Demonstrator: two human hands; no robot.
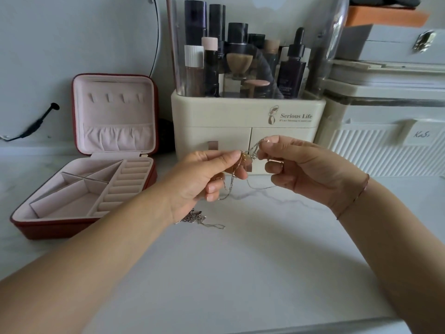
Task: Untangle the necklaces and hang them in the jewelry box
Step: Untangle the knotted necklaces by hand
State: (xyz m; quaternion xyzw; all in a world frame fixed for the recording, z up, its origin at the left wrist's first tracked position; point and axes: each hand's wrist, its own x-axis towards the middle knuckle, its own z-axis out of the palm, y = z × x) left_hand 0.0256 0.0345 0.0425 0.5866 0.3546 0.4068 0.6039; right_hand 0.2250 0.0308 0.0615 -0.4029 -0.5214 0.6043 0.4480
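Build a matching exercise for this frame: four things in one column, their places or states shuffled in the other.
1 tangled necklaces
2 loose silver chain
3 jewelry box
4 cosmetics organizer

A open, at the left
B cream, holding bottles
C pinched between left hand and right hand
D lying on the table

Pairs: 1-C, 2-D, 3-A, 4-B

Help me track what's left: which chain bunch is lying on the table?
The silver bunch beside the left wrist, resting on the white table; the other tangle is pinched in the air between the left hand and right hand.
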